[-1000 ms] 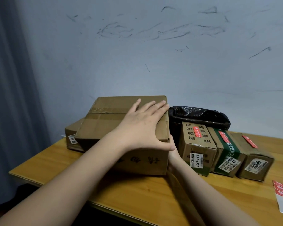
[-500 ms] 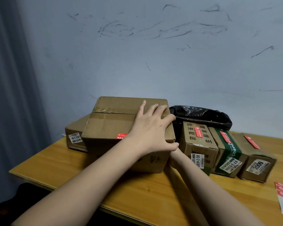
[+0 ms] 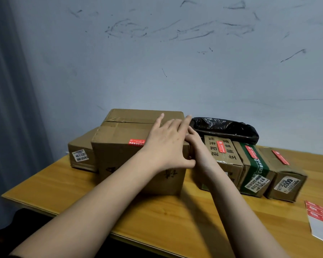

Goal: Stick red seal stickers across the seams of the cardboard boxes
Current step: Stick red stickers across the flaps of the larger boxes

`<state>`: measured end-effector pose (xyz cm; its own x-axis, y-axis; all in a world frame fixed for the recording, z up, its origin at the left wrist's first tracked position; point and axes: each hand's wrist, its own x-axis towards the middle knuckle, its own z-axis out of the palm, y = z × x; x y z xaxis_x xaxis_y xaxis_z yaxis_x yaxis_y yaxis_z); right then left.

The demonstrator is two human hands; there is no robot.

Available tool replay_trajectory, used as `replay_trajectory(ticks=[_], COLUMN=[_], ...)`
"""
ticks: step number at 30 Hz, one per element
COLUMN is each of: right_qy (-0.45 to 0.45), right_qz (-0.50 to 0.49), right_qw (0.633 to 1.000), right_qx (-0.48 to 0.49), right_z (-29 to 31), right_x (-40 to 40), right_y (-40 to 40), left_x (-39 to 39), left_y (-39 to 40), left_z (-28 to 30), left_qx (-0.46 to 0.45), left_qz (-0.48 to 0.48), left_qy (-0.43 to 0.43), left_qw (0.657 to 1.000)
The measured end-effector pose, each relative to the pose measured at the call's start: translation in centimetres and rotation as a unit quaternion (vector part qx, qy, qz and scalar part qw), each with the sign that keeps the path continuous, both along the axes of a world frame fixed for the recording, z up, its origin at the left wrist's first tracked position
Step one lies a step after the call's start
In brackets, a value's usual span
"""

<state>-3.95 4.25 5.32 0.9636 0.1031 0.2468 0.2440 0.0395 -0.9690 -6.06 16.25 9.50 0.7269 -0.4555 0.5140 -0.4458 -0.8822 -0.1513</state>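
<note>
Here the left hand point(image 3: 166, 146) lies flat on top of the large cardboard box point(image 3: 119, 155), fingers straight and slightly spread, palm down near the box's right edge, thumb reaching over the front corner; it presses rather than grips. The right hand point(image 3: 198, 151) sits against the box's right side, just under the left hand's fingers; most of it is covered by the left hand and the box's corner, so whether its fingers are curled or straight cannot be told. A red seal sticker point(image 3: 136, 142) is stuck on the top of the large box near its front edge, its right end hidden under the left hand. The large box stands on a wooden table point(image 3: 63, 185), partly in front of a lower box point(image 3: 80, 146) at the left that carries a white label. Just to the right stand three smaller boxes in a row, touching one another: a brown box with printed characters point(image 3: 224, 157), a box with a green band point(image 3: 254, 170), and a plain brown box marked 2009 point(image 3: 285, 175); each bears a red sticker on its top. Behind them lies a black plastic bag point(image 3: 226, 127) against the scuffed wall point(image 3: 175, 62). At the far right edge of the table rests a sheet of red stickers point(image 3: 321, 215), well apart from both hands.
</note>
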Motion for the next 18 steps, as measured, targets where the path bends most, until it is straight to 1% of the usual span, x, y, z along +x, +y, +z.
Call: replay_trajectory(ticks=[4,6,8,10,13,16,18], right_qy=[-0.017,-0.033,-0.036,-0.036,-0.043,-0.042,-0.044], right_qz=[-0.023,-0.024,-0.023,-0.025,-0.031,-0.035,-0.037], right_qw=[1.0,0.999,0.999,0.999,0.999,0.998,0.998], right_qx=[0.013,0.017,0.011,0.003,0.012,0.014,0.014], right_z=[0.6,0.4,0.2,0.4,0.2,0.1,0.1], right_x=[-0.2,-0.5,-0.7,-0.9,-0.8,-0.9,-0.9], right_y=[-0.1,0.2,0.3,0.4,0.4,0.8,0.8], left_x=[-0.9,-1.9,-3.1,-3.8,-4.2,-4.0,-3.7], left_y=[1.2,3.0,5.5,8.5,11.6,12.0,11.8], left_z=[0.4,0.7,0.6,-0.3,-2.2,-3.8,-4.4], left_qx=[-0.009,-0.026,-0.069,-0.102,-0.1,-0.09,-0.095], left_qz=[-0.005,0.003,0.002,0.005,0.043,0.075,0.085], left_qy=[0.001,-0.032,-0.086,-0.118,-0.108,-0.083,-0.089], left_qw=[1.0,0.999,0.994,0.988,0.988,0.99,0.988])
